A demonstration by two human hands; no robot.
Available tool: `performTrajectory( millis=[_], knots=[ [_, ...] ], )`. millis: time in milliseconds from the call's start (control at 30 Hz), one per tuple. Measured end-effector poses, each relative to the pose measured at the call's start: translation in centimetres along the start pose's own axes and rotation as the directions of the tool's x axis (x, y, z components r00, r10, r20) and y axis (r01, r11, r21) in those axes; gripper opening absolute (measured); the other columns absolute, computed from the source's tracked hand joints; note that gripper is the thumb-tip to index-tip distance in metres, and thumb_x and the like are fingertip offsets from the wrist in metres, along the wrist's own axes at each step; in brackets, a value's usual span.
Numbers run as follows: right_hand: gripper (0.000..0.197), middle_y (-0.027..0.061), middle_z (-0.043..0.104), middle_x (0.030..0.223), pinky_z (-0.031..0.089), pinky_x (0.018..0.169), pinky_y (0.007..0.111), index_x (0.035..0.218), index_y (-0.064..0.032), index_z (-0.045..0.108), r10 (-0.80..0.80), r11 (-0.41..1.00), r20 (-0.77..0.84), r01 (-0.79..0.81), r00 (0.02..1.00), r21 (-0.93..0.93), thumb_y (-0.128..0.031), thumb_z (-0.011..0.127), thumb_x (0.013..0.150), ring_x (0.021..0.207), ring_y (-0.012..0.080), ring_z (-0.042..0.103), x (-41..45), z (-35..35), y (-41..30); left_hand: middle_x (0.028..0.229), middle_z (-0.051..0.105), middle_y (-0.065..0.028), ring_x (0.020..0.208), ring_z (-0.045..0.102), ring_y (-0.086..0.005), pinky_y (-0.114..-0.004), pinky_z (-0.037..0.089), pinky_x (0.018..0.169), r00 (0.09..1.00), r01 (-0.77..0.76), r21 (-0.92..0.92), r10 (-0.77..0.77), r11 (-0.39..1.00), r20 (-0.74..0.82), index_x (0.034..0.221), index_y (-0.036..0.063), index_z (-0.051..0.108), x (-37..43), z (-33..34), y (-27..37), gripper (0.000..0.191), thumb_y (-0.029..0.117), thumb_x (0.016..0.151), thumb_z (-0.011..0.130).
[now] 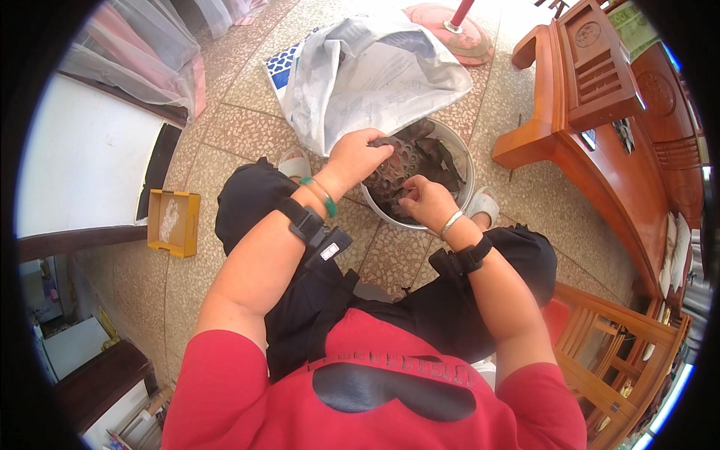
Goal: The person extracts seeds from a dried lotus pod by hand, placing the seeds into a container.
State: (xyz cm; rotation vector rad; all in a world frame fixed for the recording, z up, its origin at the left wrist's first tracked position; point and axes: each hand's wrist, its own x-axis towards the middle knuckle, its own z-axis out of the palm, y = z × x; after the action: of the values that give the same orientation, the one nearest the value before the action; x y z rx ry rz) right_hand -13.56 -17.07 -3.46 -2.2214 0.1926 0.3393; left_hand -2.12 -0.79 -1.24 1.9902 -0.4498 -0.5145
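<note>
A dried brown lotus seed pod (396, 160) is tilted above a white plastic bucket (468, 154), its round seed holes facing up. My left hand (360, 154) grips the pod at its upper left edge, thumb on the face. Close to the pod's lower right edge, my right hand (427, 202) has its fingers curled in. Whether those fingertips pinch something small is hard to see. Dark, crumpled dried pods (436, 154) fill part of the bucket. Just beyond it, a white woven plastic sack (371, 79) lies with its wide mouth towards me.
A shallow yellow cardboard box (191, 225) with small whitish bits stands on the terrazzo floor at left. To the right is a carved wooden bench (585, 129). A red pole's round base (450, 34) is behind the sack. Sheer curtains (146, 56) hang at upper left.
</note>
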Motion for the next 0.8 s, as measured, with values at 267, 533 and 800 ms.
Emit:
performTrajectory(
  millis=[267,533,800],
  knots=[
    [0.02,0.0123,0.063,0.09,0.049,0.073,0.03,0.099,-0.0018,0.059,-0.054,0.972,-0.394,0.138,0.918,0.19,-0.01,0.059,0.081,0.081,0.02,0.062,1.1,-1.7,-0.5,0.084,0.065,-0.0125,0.076,0.062,-0.0217,-0.03,0.048,0.072,0.997,-0.033,-0.054,0.037,0.998,0.061,0.095,0.0014,0.063,-0.2,0.5,-0.2,0.04,0.033,0.071,0.068],
    [0.021,0.0053,0.059,0.089,0.049,0.068,0.023,0.103,0.0013,0.052,0.015,0.764,-0.152,0.086,0.988,0.639,-0.006,0.059,0.084,0.08,0.0106,0.057,1.0,-1.8,-1.2,0.09,0.064,-0.0115,0.084,0.061,-0.0198,-0.03,0.047,0.075,0.993,-0.022,-0.108,0.034,0.994,0.11,0.097,0.0009,0.06,-0.2,0.7,0.2,0.046,0.034,0.069,0.073],
    [0.015,0.0052,0.058,0.086,0.051,0.063,0.022,0.097,0.0005,0.049,0.05,0.673,-0.214,0.125,0.976,0.729,-0.006,0.057,0.086,0.074,0.01,0.057,0.9,-2.2,-1.4,0.089,0.064,-0.0098,0.081,0.06,-0.0158,-0.027,0.047,0.073,0.991,-0.061,-0.223,0.087,0.973,0.105,0.099,0.0002,0.06,-0.3,0.5,0.6,0.045,0.032,0.07,0.073]
  ],
)
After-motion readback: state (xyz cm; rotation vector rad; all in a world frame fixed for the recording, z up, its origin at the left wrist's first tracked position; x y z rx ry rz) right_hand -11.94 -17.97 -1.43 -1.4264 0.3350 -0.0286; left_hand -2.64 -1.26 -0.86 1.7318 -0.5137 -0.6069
